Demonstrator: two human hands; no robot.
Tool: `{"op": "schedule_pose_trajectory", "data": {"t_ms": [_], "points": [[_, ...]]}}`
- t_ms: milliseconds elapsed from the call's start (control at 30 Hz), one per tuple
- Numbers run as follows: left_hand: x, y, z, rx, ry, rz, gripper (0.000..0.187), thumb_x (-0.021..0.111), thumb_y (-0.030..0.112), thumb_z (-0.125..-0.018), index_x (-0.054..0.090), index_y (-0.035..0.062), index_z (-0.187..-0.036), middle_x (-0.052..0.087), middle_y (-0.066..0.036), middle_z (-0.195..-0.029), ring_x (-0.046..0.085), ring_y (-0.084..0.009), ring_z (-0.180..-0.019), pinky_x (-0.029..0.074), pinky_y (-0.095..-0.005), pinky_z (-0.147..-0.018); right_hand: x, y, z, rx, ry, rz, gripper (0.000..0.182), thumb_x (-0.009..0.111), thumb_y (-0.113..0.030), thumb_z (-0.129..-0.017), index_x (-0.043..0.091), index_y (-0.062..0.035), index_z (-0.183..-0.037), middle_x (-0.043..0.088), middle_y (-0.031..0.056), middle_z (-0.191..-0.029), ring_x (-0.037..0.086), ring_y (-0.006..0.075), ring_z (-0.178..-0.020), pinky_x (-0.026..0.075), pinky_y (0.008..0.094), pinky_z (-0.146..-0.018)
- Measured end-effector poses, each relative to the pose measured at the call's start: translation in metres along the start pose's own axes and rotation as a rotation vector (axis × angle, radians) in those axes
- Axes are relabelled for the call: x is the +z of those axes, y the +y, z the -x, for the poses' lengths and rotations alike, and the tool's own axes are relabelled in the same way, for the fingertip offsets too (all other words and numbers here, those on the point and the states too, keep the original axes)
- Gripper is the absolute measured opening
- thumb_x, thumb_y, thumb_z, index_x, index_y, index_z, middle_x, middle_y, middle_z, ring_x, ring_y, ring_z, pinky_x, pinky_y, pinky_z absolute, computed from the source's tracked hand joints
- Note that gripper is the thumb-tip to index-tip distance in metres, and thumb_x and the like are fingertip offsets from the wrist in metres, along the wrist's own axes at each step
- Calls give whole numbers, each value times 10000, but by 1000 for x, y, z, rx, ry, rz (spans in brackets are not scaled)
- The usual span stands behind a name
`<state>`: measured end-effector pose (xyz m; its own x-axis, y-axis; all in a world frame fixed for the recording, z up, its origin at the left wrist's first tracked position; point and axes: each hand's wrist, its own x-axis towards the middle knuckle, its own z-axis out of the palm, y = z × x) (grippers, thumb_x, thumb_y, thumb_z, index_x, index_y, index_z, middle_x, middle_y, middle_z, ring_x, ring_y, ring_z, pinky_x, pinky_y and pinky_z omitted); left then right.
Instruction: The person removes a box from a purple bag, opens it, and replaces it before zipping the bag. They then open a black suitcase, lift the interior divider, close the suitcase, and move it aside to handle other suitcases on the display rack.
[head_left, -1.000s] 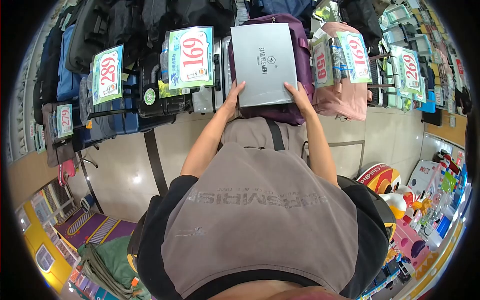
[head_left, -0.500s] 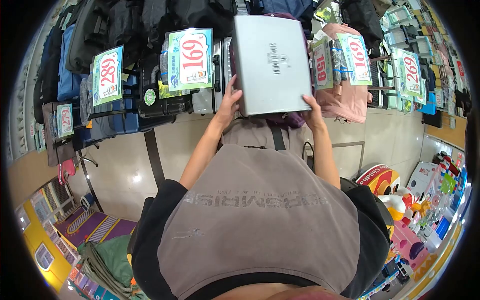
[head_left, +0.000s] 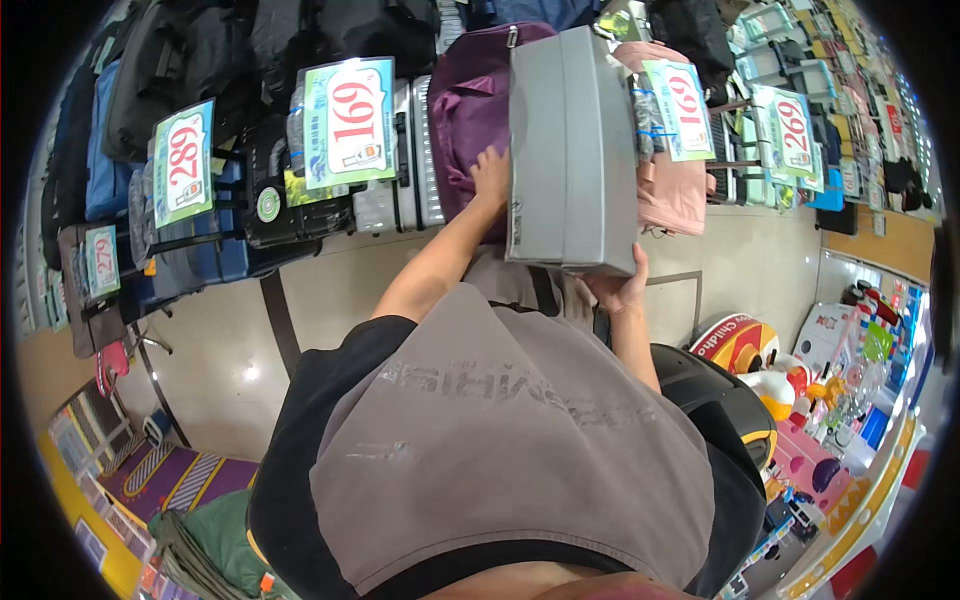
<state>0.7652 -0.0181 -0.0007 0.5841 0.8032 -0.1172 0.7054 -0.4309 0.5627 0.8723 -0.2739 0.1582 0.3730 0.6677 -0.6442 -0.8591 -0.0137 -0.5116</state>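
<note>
A silver-grey box (head_left: 570,150) stands on its narrow side in front of me, turned so that its broad face and a side panel show. My right hand (head_left: 620,288) grips its lower right corner, the fingers partly hidden beneath. At the box's left edge is my left hand (head_left: 490,182), fingers spread over a purple backpack (head_left: 470,110); whether it presses on the box or the bag is hard to tell. The backpack is partly covered by the box.
Suitcases with price cards, such as a 169 card (head_left: 350,122) and a 289 card (head_left: 184,162), line up on the left. A pink bag (head_left: 672,190) stands right of the box. Behind my right arm is a black and yellow case (head_left: 715,400). Toys (head_left: 790,390) fill the right side.
The box has turned from flat face-up to showing its side, and shifted right. My left hand has left its edge for the purple backpack, now more exposed. My right hand has moved lower.
</note>
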Motion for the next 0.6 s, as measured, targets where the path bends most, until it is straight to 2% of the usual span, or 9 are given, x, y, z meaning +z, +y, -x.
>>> {"op": "schedule_pose_trajectory", "data": {"t_ms": [133,233,333,500,600], "points": [[71,-25,14,71,283,-416,413,500,225,-966,549,140,-1367,497,-212,-1388,494,-339,-1224,397,-527,-1037,-9,1,20,4,25,-28,824,669,-584,-778,480,-112,-1427,543,136,-1351,514,356,-1238,419,545,-1015],[78,-23,13,22,61,-393,443,486,264,-975,530,144,-1400,469,-214,-1419,485,-347,-1251,395,-535,-1052,-29,-7,32,54,58,-53,824,703,-544,-767,483,-106,-1428,555,122,-1351,516,336,-1255,386,537,-1078],[98,-37,16,114,262,-862,466,479,291,-979,513,136,-1417,417,-205,-1494,440,-377,-1320,400,-580,-1044,-34,-19,21,83,39,-66,797,698,-537,-778,503,-82,-1403,580,116,-1319,542,326,-1226,418,515,-1057],[91,-17,18,100,179,-694,460,494,242,-956,525,115,-1396,477,-213,-1412,492,-378,-1249,434,-542,-998,-41,-41,17,110,39,-22,731,678,-513,-813,532,-53,-1362,618,117,-1253,599,306,-1144,493,475,-978],[84,-2,20,108,132,-570,457,503,213,-942,533,102,-1384,512,-218,-1363,523,-379,-1206,455,-518,-970,-61,-40,22,115,-2,-25,705,669,-504,-821,546,-58,-1353,619,132,-1258,600,306,-1153,502,484,-969]]}}
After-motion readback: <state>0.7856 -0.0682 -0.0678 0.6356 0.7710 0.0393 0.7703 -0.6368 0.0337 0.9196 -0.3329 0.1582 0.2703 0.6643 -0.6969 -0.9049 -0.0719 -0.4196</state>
